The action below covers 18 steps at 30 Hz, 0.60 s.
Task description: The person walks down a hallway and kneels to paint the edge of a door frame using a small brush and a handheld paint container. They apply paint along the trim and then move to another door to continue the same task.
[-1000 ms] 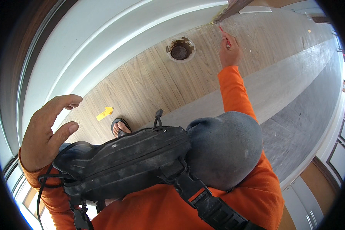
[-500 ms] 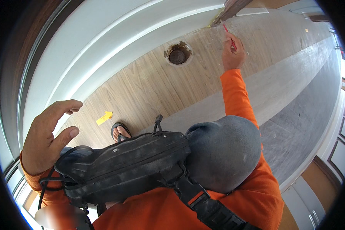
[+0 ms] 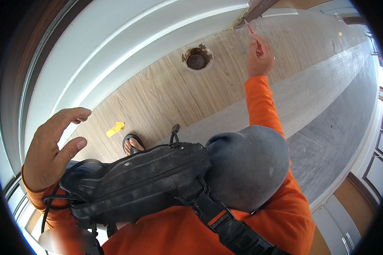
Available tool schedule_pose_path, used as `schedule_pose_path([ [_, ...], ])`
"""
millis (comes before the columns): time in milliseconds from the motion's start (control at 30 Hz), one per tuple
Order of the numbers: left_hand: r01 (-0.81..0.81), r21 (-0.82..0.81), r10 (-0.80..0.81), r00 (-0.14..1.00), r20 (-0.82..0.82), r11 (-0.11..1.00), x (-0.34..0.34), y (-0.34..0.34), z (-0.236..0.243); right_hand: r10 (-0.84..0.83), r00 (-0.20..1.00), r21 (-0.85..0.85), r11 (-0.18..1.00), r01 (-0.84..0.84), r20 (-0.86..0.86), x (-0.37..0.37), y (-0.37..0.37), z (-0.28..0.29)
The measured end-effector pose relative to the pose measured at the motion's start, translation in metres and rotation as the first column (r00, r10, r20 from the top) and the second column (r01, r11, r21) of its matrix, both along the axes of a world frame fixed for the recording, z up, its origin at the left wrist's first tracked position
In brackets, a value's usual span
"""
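Observation:
My right hand (image 3: 260, 57) is closed around a slim red-handled tool (image 3: 250, 28) with a pale tip. That tip is at the foot of the brown wooden post (image 3: 254, 12), too small to tell whether it touches; I cannot make out the tool's exact kind. Yellowish residue lines the floor joint beside the post. On the left, my left hand (image 3: 51, 148) is raised with nothing in it, its thumb and curved fingers apart. It is beside the white moulded panel (image 3: 115, 51), and I cannot tell whether they touch.
A round hole (image 3: 197, 59) with ragged edges opens in the wood-look floor (image 3: 157, 97). A yellow arrow-shaped tag (image 3: 115, 128) lies near my sandalled foot (image 3: 133, 144). A black bag (image 3: 136, 178) crosses my lap, and a grey floor strip (image 3: 302, 110) runs along the right.
The red-handled tool's tip has moved slightly up, closer to the post's foot. My left hand has shifted only a little and stays raised.

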State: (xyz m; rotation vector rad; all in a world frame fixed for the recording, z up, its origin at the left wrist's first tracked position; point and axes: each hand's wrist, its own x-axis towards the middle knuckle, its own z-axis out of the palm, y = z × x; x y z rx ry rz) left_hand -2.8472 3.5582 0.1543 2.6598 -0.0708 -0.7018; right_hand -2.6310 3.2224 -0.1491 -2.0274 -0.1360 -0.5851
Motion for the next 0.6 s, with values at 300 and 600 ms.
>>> schedule_pose_path([
  [300, -0.032, -0.003, 0.032, 0.999, -0.018, 0.999, -0.0026, 0.0047, -0.0022, 0.003, 1.000, 0.075, 0.997, -0.001, -0.027, 0.0051, -0.0012, -0.0019],
  [600, -0.040, 0.009, 0.040, 0.999, -0.023, 0.999, -0.0031, 0.0026, -0.0007, 0.005, 0.996, 0.040, 0.999, -0.009, 0.084, 0.0041, -0.0067, 0.0001],
])
